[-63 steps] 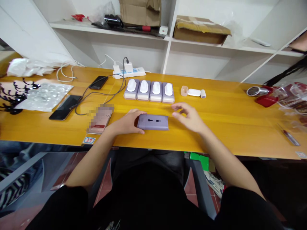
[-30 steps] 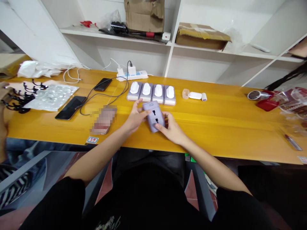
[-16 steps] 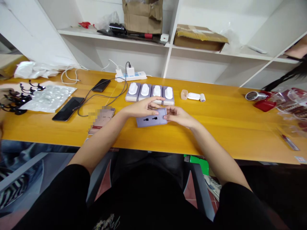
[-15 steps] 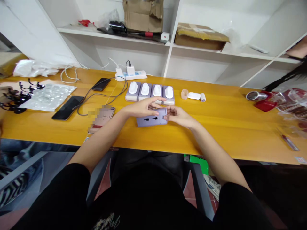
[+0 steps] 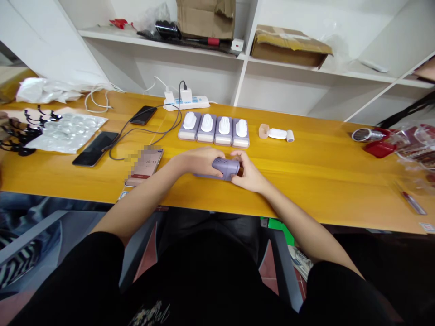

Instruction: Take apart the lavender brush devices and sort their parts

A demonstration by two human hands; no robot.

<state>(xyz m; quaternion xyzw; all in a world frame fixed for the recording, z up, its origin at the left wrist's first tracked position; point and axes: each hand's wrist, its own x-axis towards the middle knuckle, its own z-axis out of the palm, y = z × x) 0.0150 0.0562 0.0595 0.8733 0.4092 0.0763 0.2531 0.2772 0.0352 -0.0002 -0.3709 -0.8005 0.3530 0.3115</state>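
Note:
Both of my hands are on a purple plastic case (image 5: 228, 168) near the table's front edge. My left hand (image 5: 205, 160) is wrapped over its top and left part, thumb along the near side. At the case's right end, the fingers and thumb of my right hand (image 5: 249, 174) grip it. A dotted pattern of holes shows on the upper face, while much of the rest is covered by my left hand. Just behind stands a row of several matching purple units (image 5: 215, 139), each with a white piece on top.
Right of the row lie a small peach-coloured cup (image 5: 263, 131) and a white piece (image 5: 278, 134). To the left are a lit phone (image 5: 147, 165), two dark phones (image 5: 96, 149) (image 5: 144, 115), cables and bubble wrap (image 5: 68, 133). A power strip (image 5: 186, 103) stands at the back.
The case has been turned: its slotted face was visible before, and now a dotted face and its end show. My left hand has closed further over it; my right hand has shifted slightly.

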